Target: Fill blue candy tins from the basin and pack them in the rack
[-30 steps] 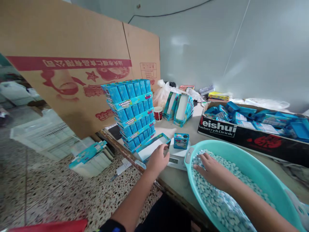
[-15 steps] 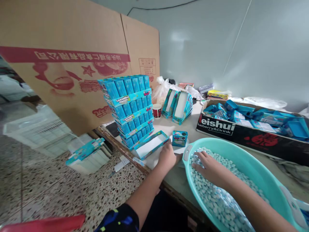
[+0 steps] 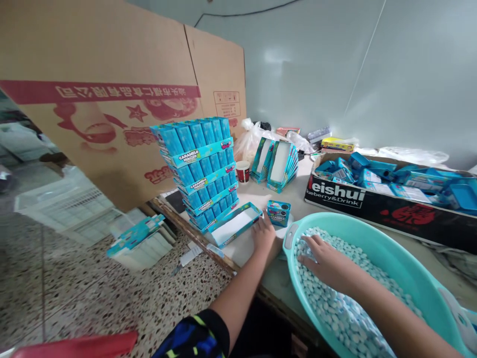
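My left hand (image 3: 264, 234) lies low on the table with its fingers apart, beside the right end of a shallow blue display tray (image 3: 234, 227) with a white inside. Just past its fingertips stands a small blue candy box (image 3: 278, 213) with printing on the front. My right hand (image 3: 323, 259) rests in a turquoise basin (image 3: 404, 248), thumb and fingers apart, fingertips among pale blue and white candies (image 3: 337, 311). Whether candies sit under that palm is hidden. Left of the tray rises a stack of filled display trays (image 3: 199, 171) marked "CARAMELO MACIZO".
Empty trays (image 3: 280, 166) lean together behind, near a red paper cup (image 3: 243, 171). A black carton (image 3: 391, 209) of blue boxes stands at the right. A large cardboard box (image 3: 112, 54) walls off the left. The table edge (image 3: 208, 248) drops to a speckled floor.
My left hand has shifted slightly right and forward toward the candy box, and its fingers show more spread. My right hand stays in the candies. The view has tilted a little.
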`<state>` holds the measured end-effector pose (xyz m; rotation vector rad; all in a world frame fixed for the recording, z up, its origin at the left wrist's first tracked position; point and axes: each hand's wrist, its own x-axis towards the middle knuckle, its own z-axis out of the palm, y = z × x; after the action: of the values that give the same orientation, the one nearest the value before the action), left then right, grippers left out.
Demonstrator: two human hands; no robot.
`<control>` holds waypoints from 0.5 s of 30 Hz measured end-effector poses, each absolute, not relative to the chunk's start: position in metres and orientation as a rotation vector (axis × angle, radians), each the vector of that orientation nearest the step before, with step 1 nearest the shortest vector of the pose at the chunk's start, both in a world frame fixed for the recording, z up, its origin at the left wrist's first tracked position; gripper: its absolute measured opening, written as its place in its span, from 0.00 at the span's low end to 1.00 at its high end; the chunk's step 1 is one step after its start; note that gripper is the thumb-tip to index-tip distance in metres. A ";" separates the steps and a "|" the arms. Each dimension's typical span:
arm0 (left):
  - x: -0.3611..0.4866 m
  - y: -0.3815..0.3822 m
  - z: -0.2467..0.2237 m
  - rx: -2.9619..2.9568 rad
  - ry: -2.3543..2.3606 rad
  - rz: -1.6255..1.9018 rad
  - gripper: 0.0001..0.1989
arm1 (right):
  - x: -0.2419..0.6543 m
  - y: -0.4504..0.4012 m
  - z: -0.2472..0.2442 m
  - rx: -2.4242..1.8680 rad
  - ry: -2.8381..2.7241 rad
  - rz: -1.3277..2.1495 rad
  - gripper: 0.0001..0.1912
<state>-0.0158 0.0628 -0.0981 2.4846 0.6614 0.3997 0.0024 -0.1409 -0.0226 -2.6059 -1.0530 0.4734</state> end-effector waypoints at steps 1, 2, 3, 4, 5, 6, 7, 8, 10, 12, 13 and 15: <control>-0.015 0.063 -0.097 2.508 0.675 0.374 0.34 | 0.002 -0.141 -0.022 -2.604 -1.043 0.475 0.30; -0.014 0.063 -0.095 2.540 0.689 0.347 0.35 | 0.002 -0.141 -0.022 -2.601 -1.035 0.479 0.29; -0.014 0.064 -0.093 2.567 0.696 0.326 0.36 | 0.001 -0.141 -0.021 -2.597 -1.033 0.486 0.29; -0.015 0.066 -0.090 2.575 0.684 0.318 0.37 | 0.001 -0.141 -0.020 -2.596 -1.033 0.496 0.30; -0.017 0.069 -0.086 2.587 0.663 0.314 0.40 | 0.001 -0.142 -0.018 -2.596 -1.035 0.509 0.30; -0.019 0.073 -0.083 2.599 0.631 0.314 0.42 | 0.001 -0.142 -0.017 -2.599 -1.036 0.525 0.31; -0.023 0.077 -0.079 2.607 0.593 0.312 0.46 | 0.001 -0.142 -0.016 -2.602 -1.039 0.538 0.32; -0.026 0.081 -0.076 2.612 0.550 0.303 0.48 | 0.002 -0.143 -0.016 -2.605 -1.040 0.547 0.32; -0.033 0.089 -0.072 2.616 0.482 0.278 0.51 | 0.003 -0.144 -0.016 -2.604 -1.051 0.557 0.32; -0.037 0.094 -0.070 2.619 0.467 0.261 0.50 | 0.004 -0.144 -0.017 -2.603 -1.065 0.555 0.33; -0.039 0.095 -0.069 2.626 0.467 0.264 0.49 | 0.005 -0.145 -0.018 -2.605 -1.069 0.549 0.33; -0.039 0.095 -0.069 2.641 0.460 0.274 0.47 | 0.005 -0.145 -0.018 -2.612 -1.073 0.535 0.33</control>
<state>-0.0391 0.0954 -0.0686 2.6412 0.4598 0.2745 0.0051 -0.1452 -0.0183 -2.6120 -1.0731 0.5346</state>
